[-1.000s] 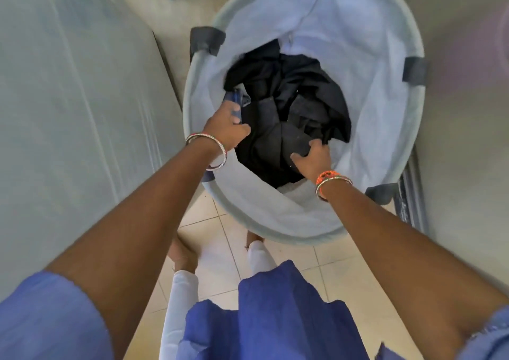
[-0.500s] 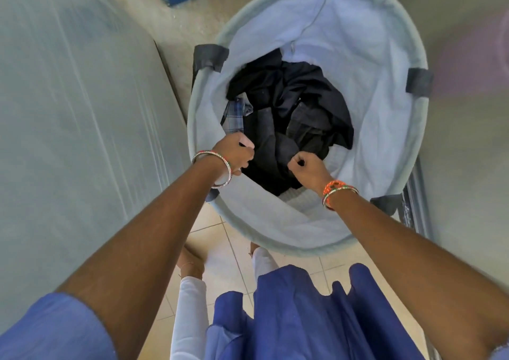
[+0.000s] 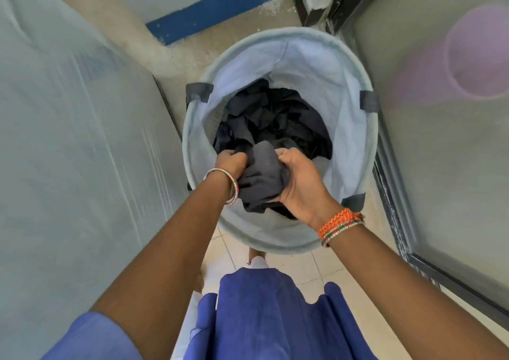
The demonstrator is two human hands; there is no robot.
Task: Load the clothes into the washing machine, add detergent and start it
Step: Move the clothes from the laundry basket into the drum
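Since half a second back both hands had closed in and come up: left hand (image 3: 230, 164) and right hand (image 3: 298, 183) each gripped a bunched dark garment (image 3: 261, 183) over the laundry basket (image 3: 355, 65), probably gathered tight to lift clear while other dark clothes (image 3: 275, 117) sat below.

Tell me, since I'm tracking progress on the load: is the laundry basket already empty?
No, dark clothes still lie inside the laundry basket, while the left hand and right hand grip one dark garment.
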